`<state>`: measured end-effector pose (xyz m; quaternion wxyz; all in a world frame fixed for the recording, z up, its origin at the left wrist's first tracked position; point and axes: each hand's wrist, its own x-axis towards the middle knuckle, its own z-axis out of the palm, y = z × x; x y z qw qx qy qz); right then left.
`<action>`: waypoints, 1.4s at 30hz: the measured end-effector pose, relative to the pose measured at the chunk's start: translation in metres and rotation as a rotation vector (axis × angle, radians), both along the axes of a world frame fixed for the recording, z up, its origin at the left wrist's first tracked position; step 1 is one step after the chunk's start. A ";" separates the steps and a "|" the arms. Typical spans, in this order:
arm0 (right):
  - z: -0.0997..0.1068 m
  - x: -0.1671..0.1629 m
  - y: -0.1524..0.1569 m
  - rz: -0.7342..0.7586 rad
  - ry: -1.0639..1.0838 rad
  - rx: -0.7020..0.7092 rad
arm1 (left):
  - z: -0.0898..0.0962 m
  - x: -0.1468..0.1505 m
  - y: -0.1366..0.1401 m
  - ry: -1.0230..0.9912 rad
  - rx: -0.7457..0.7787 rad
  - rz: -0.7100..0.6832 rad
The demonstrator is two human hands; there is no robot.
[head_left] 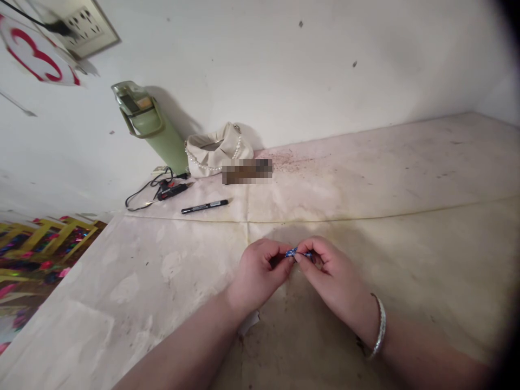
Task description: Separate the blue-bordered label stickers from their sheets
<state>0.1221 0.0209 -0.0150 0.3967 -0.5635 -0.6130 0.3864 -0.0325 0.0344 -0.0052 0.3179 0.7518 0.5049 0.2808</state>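
Note:
Between my two hands is a small blue object with white markings [291,252], perhaps a wrapper; its exact kind I cannot make out. My left hand [264,271] pinches its left end between thumb and forefinger. The other end sits in a pinch of my right hand [331,276], whose fingers hide part of it. Both hands are close together over the stained pale table cover [162,303]. A silver bracelet [381,327] circles my right wrist. Below my left wrist, a small whitish scrap [248,323] lies partly covered.
Beyond my hands lies a black marker pen [204,206]. Behind it are a dark tool with a cord [174,190], a green bottle [162,138], a cream bag with a pearl strap [211,151] and a blurred-out brown item [247,171]. A wall [325,70] bounds the back.

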 end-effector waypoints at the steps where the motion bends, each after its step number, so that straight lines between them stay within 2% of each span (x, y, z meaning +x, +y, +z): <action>1: 0.000 0.000 0.000 -0.001 -0.002 0.002 | 0.000 0.000 0.000 -0.001 -0.002 0.001; 26: -0.002 -0.001 0.000 -0.004 0.031 0.025 | -0.001 -0.001 0.000 -0.030 -0.011 0.008; 42: 0.001 -0.001 0.001 -0.017 0.064 -0.028 | 0.000 0.000 0.000 -0.027 -0.009 0.008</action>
